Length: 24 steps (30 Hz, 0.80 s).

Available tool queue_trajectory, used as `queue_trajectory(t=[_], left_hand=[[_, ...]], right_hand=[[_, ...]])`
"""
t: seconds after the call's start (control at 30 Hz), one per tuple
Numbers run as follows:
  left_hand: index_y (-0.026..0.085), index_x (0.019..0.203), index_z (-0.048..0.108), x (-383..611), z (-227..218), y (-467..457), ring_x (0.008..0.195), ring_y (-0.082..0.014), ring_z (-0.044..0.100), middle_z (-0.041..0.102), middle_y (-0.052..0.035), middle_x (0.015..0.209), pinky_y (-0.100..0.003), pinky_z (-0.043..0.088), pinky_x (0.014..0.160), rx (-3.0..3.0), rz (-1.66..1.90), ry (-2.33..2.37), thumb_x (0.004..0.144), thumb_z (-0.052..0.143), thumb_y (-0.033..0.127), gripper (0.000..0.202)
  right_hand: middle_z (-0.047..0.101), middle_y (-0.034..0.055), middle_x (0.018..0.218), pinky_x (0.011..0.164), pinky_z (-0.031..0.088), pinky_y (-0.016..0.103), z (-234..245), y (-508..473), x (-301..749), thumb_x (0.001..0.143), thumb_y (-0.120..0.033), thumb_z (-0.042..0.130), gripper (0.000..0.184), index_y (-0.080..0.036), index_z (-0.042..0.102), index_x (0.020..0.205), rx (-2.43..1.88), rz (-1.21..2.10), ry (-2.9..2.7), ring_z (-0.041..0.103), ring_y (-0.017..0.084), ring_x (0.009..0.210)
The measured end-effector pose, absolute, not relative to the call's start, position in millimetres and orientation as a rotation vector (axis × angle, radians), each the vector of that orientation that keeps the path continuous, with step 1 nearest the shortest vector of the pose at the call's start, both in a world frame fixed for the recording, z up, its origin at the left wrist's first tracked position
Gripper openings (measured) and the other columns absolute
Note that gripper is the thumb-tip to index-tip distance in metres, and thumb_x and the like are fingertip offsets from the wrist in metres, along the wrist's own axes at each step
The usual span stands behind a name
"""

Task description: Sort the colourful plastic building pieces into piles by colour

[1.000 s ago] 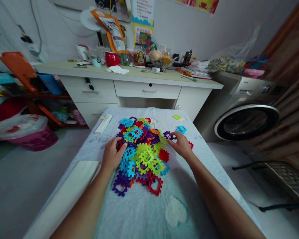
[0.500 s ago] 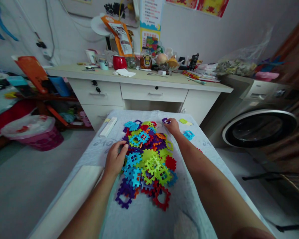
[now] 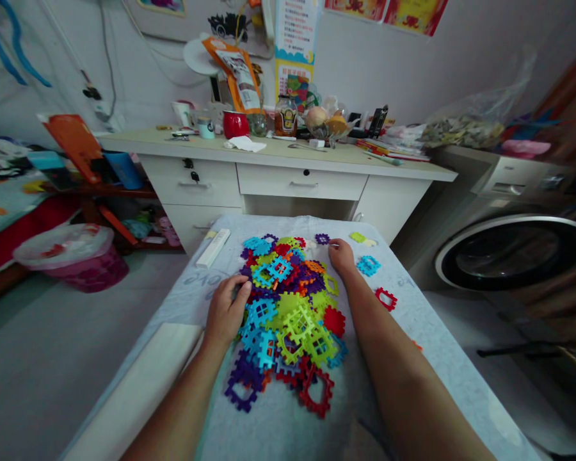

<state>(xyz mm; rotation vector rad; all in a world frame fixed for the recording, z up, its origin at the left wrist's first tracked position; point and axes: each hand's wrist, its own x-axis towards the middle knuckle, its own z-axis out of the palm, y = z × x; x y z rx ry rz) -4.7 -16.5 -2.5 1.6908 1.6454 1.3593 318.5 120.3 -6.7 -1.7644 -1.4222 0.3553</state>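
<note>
A heap of flat plastic interlocking tiles [image 3: 302, 320] in lime green, blue, purple, red and orange lies on the cloth-covered table [image 3: 196, 301]. My left hand [image 3: 226, 308] rests at the heap's left edge, thumb and index finger slightly apart with a gap between them, fingertips against the tiles. Beyond the heap's far right side, my right hand [image 3: 342, 255] has loosely bent fingers and holds nothing I can see. Just left of its fingertips a small purple tile [image 3: 322, 239] lies flat on the cloth. To its right are a green tile [image 3: 357, 237], a blue tile [image 3: 368, 265] and a red frame tile [image 3: 386, 299].
A white oblong box [image 3: 214, 248] lies at the table's far left. A larger white panel [image 3: 144, 384] runs along the near left edge. Behind stands a white desk [image 3: 288, 157] holding jars, cups and papers. A washing machine [image 3: 509, 250] is at right, a pink bin [image 3: 77, 262] at left.
My right hand has let go of the purple tile, which now lies on the cloth, and has drawn back slightly to the right. The left hand stays at the heap's edge.
</note>
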Motion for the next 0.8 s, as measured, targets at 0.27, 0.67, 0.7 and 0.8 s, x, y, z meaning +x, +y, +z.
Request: queue_trajectory(t=[0.27,0.67,0.7,0.8], left_hand=[[0.022,0.098,0.068,-6,-6,-14,0.107,-0.0256,0.061,0.069,-0.0068,0.107,-0.041,0.046,0.099,1.722,1.341,1.665,0.087,0.049,0.054,0.039],[0.021,0.1,0.067,-7,-7,-14,0.107,-0.0253,0.061,0.068,-0.0069,0.107,-0.04,0.045,0.099,1.732,1.328,1.658,0.087,0.05,0.054,0.039],[0.021,0.099,0.067,-6,-7,-14,0.107,-0.0253,0.061,0.068,-0.0069,0.107,-0.04,0.045,0.099,1.732,1.327,1.661,0.087,0.05,0.054,0.039],[0.021,0.099,0.067,-6,-7,-14,0.106,-0.0255,0.061,0.068,-0.007,0.106,-0.04,0.046,0.099,1.731,1.327,1.666,0.087,0.05,0.054,0.039]], right_hand=[[0.068,0.001,0.084,0.074,0.049,0.027,26,83,318,0.071,-0.04,0.07,0.029,-0.017,0.068,0.088,-1.414,1.102,-1.695,0.06,0.015,0.078],[0.073,0.0036,0.103,0.083,0.052,0.033,57,79,307,0.063,-0.028,0.082,0.042,-0.02,0.073,0.103,-1.453,1.09,-2.197,0.065,0.02,0.089],[0.073,0.0031,0.102,0.082,0.052,0.031,58,79,307,0.063,-0.027,0.081,0.041,-0.02,0.073,0.102,-1.444,1.086,-2.193,0.065,0.019,0.088],[0.073,0.0012,0.094,0.078,0.052,0.029,59,77,307,0.065,-0.023,0.076,0.033,-0.019,0.072,0.097,-1.386,1.116,-2.154,0.064,0.016,0.083]])
